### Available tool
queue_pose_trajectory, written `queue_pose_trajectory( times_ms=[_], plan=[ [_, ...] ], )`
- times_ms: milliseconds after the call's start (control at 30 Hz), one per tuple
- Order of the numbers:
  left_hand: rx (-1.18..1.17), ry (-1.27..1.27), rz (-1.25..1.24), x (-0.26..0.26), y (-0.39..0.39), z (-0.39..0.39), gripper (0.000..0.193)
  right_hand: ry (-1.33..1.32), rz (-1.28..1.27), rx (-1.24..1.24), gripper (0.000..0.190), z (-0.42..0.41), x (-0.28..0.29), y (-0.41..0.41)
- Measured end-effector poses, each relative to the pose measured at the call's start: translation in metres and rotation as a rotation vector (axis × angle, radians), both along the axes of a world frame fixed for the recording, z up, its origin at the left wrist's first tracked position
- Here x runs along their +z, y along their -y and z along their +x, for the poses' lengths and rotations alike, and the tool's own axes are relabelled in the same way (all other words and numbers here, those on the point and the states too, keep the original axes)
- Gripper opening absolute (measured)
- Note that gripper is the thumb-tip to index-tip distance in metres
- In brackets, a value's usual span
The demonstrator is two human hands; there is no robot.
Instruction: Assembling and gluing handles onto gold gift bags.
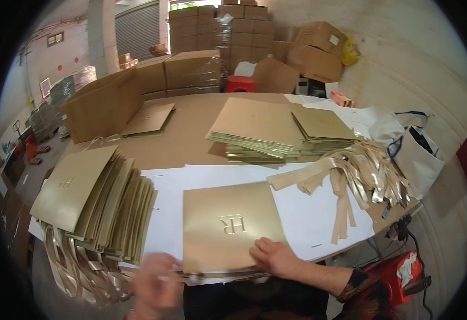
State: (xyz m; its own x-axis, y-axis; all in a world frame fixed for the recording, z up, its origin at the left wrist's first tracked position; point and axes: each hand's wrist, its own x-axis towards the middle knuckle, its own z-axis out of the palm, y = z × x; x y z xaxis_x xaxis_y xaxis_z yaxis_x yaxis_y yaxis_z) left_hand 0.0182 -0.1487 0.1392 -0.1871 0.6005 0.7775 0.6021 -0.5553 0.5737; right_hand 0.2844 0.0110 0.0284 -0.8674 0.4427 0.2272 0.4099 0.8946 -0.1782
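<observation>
A flat gold paper bag (217, 208) lies before me with raised lettering, upside down from my side. My right hand (273, 256) grips it at the lower right edge, fingers curled on top and thumb hidden. Motion blurs my left hand (157, 280), which is off the table's front edge near the bag's lower left corner; its fingers cannot be made out. To the left leans a thick stack of similar gold bags (77, 188), with satin ribbon handles (81, 268) hanging over the front edge. A heap of loose gold ribbons (357, 172) lies at the right.
White paper sheets (165, 224) cover the near table. Further back are large gold bag stacks (257, 124), smaller gold bags (323, 124) and another small pile (149, 120) beside an open carton (101, 106). White tote bags (417, 160) stand right; a red stool (401, 276) is below.
</observation>
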Motion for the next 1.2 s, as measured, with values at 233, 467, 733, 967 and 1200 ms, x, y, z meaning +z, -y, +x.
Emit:
queue_pose_trajectory(
  times_ms=[233,467,733,967,1200],
  plan=[
    [-0.504,-0.352,-0.340,-0.072,-0.030,0.107,0.011,-0.058,-0.013,-0.013,0.056,0.008,-0.010,0.004],
    [-0.432,-0.444,-0.467,-0.112,-0.048,0.127,0.014,0.126,-0.210,-0.051,0.048,0.009,0.007,-0.006],
    [-0.277,-0.448,-0.106,-0.107,-0.078,0.132,0.014,-0.006,-0.350,-0.033,0.027,0.003,0.027,-0.023],
    [-0.028,0.132,-0.862,-0.164,-0.135,0.098,0.013,-0.466,0.366,0.019,0.011,0.006,0.068,-0.043],
    [-0.323,1.144,-0.670,-0.187,-0.151,0.081,0.019,-0.521,0.045,0.294,0.015,-0.022,0.000,0.052]
  ],
)
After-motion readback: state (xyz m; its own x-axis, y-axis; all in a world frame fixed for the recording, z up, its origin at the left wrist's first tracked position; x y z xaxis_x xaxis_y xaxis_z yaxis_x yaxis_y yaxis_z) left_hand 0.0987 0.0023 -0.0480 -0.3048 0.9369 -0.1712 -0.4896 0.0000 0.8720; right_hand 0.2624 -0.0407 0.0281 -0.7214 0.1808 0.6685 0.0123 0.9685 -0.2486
